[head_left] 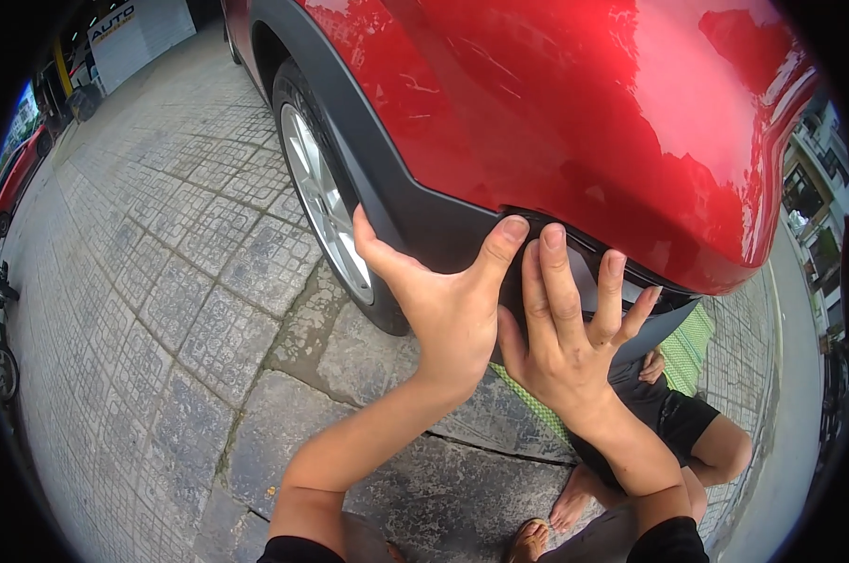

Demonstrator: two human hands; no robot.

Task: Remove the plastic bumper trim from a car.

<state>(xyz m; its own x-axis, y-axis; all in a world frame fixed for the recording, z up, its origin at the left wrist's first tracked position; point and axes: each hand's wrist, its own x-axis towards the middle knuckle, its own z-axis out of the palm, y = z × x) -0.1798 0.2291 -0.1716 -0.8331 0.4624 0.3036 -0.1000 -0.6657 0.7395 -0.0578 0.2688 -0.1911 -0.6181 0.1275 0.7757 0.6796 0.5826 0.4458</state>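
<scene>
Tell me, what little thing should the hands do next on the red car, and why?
Perhaps the right hand should gently press the black trim, because a dark gap shows between it and the red panel, right beside the spread fingers.

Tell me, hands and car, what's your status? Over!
Left hand open, thumb at bumper. Right hand open, fingers on bumper. Red car: dark gap above bumper. Another person sits close, to the right.
</scene>
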